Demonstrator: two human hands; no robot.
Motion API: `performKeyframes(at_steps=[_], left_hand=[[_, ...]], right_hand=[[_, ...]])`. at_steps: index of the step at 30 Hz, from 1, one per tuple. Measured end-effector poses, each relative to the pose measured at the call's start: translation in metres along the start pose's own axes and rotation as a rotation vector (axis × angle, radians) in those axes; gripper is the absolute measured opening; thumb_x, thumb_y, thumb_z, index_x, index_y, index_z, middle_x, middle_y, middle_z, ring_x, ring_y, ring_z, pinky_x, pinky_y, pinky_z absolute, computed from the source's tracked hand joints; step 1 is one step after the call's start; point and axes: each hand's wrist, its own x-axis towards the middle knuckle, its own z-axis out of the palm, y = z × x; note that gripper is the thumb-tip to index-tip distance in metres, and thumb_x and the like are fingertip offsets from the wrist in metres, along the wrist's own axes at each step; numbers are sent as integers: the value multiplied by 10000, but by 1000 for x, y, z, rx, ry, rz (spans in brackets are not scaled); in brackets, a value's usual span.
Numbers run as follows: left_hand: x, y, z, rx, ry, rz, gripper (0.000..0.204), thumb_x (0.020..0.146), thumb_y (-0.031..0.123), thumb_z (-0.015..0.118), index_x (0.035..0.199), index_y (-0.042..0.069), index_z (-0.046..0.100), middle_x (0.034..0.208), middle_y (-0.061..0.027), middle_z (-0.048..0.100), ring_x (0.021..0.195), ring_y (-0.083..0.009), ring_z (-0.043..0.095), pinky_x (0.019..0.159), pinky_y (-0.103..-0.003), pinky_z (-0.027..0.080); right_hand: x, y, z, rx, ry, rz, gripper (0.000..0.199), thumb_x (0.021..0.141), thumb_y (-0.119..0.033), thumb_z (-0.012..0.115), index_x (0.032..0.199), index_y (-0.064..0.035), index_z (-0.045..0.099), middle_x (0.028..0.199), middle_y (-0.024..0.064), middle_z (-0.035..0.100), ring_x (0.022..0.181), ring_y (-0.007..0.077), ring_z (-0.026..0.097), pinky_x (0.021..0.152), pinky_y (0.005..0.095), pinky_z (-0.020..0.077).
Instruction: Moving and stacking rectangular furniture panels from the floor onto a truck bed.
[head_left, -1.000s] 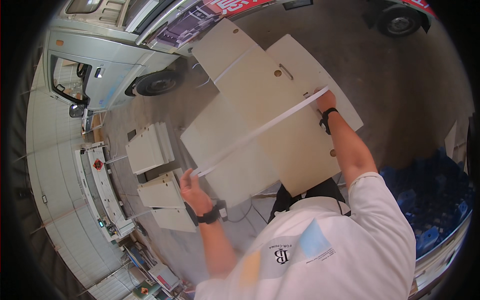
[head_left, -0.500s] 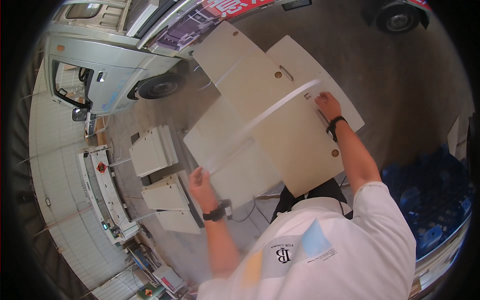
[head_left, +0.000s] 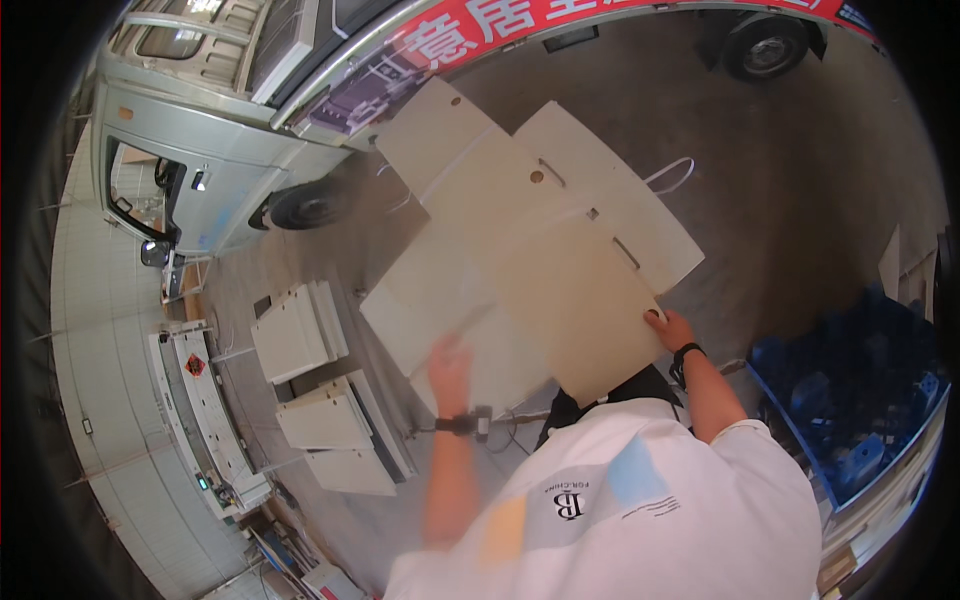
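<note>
A stack of cream cabinet panels (head_left: 560, 300) lies in front of me, with round holes and dark slots in some of them. My right hand (head_left: 672, 332) is closed on the near right edge of the top panel, beside a round hole. Motion blurs my left hand (head_left: 449, 375), which is over the paler panel (head_left: 425, 285) on the left side of the stack; its fingers are smeared. A white strap (head_left: 675, 176) sticks out as a loop past the stack's far right edge.
A truck (head_left: 230, 150) with a red banner stands beyond the stack. On the floor to the left lie smaller piles of panels (head_left: 295, 330). A blue bin (head_left: 850, 400) with dark contents is at my right. A long white machine (head_left: 200, 400) stands further left.
My right hand has come nearer, from beside the slot to the panel's edge. My left hand has moved right. The white strap, stretched across the panels before, now loops beyond the far right edge.
</note>
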Motion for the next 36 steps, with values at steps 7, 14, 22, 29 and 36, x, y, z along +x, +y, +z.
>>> performKeyframes(at_steps=[7, 14, 22, 29, 36], left_hand=[[-13, -20, 20, 2, -173, 25, 318, 885, 120, 711, 1180, 13, 662, 1132, -75, 688, 1004, -171, 646, 885, -297, 510], [-25, -47, 32, 101, -355, 94, 346, 864, 254, 705, 1124, 26, 695, 1135, -155, 702, 1092, -334, 639, 930, -410, 509], [-20, -198, 25, 879, -694, 841, 302, 955, 193, 518, 1186, 70, 668, 1236, -138, 667, 1153, -316, 611, 961, -453, 497], [-32, -318, -19, 868, -896, 682, 276, 949, 239, 514, 1114, 150, 717, 1143, -103, 699, 1095, -302, 640, 945, -447, 512], [-25, -341, -57, 610, -855, 444, 274, 955, 298, 520, 1050, 141, 723, 1110, -134, 701, 1043, -348, 642, 924, -478, 506]], right_hand=[[3, 6, -7, 14, 76, -47, 713, 859, -664, 624, 1115, -3, 692, 1029, 198, 719, 959, 356, 679, 851, 429, 507], [-7, 16, 6, 49, 290, 36, 702, 841, -648, 664, 1121, -5, 656, 1053, 194, 707, 943, 340, 676, 842, 433, 508], [-16, 81, 59, 195, 559, 160, 629, 825, -588, 732, 997, 7, 626, 947, 194, 701, 882, 340, 678, 786, 448, 527], [-73, 42, 140, 608, 186, 129, 642, 876, -499, 706, 1286, -10, 635, 1244, 180, 683, 1123, 332, 659, 961, 402, 502], [-70, 56, 189, 845, 138, 102, 587, 898, -422, 716, 1310, -16, 620, 1267, 131, 676, 1108, 257, 661, 950, 387, 504]])
